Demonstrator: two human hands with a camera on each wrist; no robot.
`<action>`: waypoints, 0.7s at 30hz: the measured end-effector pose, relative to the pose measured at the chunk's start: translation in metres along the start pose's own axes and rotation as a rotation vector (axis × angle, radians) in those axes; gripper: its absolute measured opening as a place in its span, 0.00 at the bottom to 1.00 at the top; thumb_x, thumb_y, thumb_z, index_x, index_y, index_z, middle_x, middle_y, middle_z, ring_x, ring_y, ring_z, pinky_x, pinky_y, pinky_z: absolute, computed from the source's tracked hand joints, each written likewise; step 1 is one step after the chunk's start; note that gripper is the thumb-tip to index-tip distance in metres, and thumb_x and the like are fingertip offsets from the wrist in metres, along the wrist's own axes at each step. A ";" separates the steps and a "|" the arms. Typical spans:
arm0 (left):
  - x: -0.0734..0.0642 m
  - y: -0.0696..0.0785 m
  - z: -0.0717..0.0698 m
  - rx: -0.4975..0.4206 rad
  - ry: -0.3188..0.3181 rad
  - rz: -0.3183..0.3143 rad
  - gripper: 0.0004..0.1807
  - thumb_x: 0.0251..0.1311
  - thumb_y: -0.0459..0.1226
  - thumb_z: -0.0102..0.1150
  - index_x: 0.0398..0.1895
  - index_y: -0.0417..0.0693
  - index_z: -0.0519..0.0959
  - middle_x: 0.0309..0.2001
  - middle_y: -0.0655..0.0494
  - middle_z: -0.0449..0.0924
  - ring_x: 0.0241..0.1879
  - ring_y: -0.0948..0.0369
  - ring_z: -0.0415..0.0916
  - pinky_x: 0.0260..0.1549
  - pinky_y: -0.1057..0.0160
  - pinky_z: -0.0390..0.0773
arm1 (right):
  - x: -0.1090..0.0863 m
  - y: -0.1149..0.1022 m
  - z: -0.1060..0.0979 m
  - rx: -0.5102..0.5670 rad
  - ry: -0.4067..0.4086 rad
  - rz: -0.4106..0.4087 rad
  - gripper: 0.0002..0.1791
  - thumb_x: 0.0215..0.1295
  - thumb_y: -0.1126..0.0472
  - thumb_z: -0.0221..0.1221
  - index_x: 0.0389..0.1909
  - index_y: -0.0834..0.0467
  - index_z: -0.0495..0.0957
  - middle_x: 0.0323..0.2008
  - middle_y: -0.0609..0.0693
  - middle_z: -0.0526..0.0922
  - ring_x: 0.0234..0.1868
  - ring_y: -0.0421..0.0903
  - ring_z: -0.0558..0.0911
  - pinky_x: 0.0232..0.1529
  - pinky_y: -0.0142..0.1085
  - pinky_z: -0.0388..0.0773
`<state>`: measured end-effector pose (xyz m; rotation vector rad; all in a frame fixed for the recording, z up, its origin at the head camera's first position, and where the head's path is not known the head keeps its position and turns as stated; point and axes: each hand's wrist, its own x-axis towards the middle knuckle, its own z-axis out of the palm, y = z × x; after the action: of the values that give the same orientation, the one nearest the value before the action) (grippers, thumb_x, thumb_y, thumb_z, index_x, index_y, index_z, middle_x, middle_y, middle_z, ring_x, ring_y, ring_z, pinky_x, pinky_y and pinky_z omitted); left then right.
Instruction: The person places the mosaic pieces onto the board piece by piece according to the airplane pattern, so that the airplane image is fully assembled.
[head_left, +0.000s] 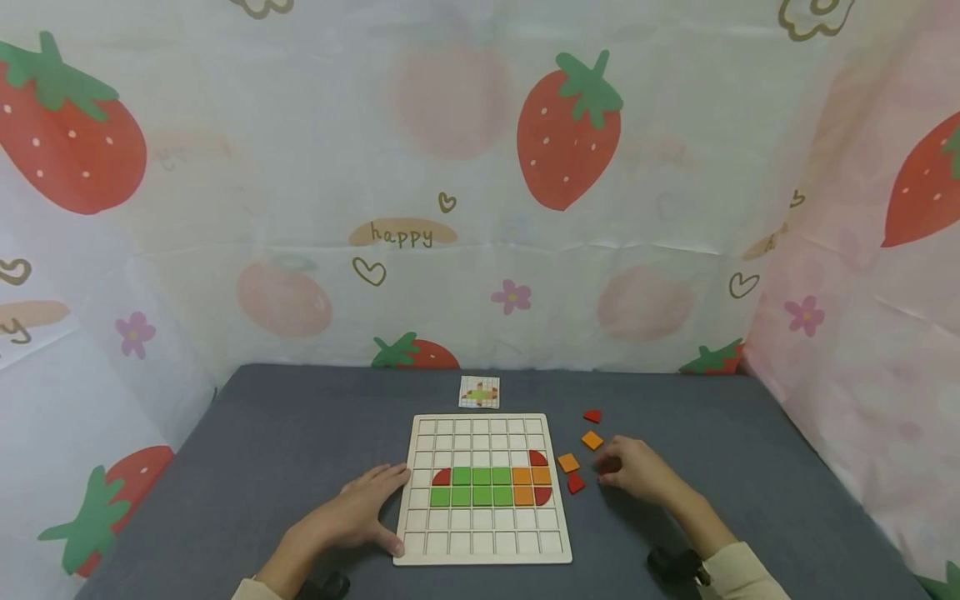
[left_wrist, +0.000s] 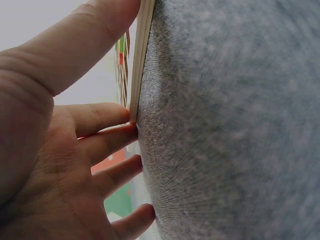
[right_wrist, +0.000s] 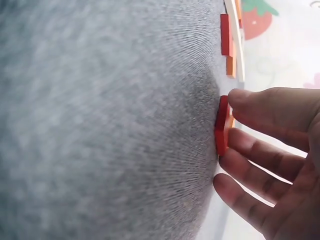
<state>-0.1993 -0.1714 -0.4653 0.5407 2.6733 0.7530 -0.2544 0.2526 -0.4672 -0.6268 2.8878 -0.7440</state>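
A pale wooden grid board (head_left: 480, 533) lies on the table. Set in its middle rows are several green tiles (head_left: 482, 477), a few orange tiles (head_left: 522, 495) and red rounded tiles (head_left: 537, 458). The left hand (head_left: 360, 510) rests along the board's left edge, fingers spread; thumb and fingertips touch the rim (left_wrist: 142, 60). Right of the board, the right hand (head_left: 641, 473) has its thumb and fingertips around a red tile (right_wrist: 222, 125), pinching it at the tabletop. In the head view, that tile is mostly hidden by the fingers.
Between board and right hand lie loose orange tiles (head_left: 568, 462) and a red tile (head_left: 575, 483); another red tile (head_left: 592, 415) sits farther back. A small pattern card (head_left: 479, 392) lies behind the board. Printed curtains (head_left: 465, 183) surround the dark grey table (head_left: 315, 433).
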 end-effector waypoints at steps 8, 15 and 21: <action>0.001 0.000 0.000 -0.005 -0.002 -0.012 0.57 0.34 0.48 0.79 0.70 0.36 0.63 0.73 0.40 0.60 0.73 0.38 0.51 0.63 0.29 0.53 | -0.002 0.001 0.000 0.008 -0.021 0.044 0.08 0.52 0.71 0.67 0.35 0.61 0.84 0.35 0.48 0.81 0.37 0.45 0.81 0.37 0.38 0.80; 0.002 0.000 0.000 -0.001 -0.007 -0.014 0.57 0.34 0.49 0.79 0.70 0.36 0.63 0.73 0.40 0.60 0.73 0.38 0.51 0.63 0.29 0.53 | -0.004 -0.001 0.000 -0.015 -0.027 0.046 0.08 0.52 0.71 0.67 0.34 0.61 0.85 0.33 0.47 0.79 0.36 0.43 0.80 0.36 0.37 0.79; 0.003 0.000 0.001 0.014 -0.012 -0.037 0.57 0.34 0.48 0.79 0.71 0.37 0.63 0.73 0.41 0.60 0.74 0.38 0.51 0.63 0.29 0.54 | -0.004 -0.002 0.000 -0.018 -0.027 0.038 0.07 0.53 0.70 0.67 0.34 0.61 0.85 0.33 0.47 0.79 0.35 0.43 0.80 0.36 0.37 0.78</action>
<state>-0.2017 -0.1699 -0.4665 0.4970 2.6720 0.7186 -0.2501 0.2529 -0.4660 -0.5777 2.8758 -0.7005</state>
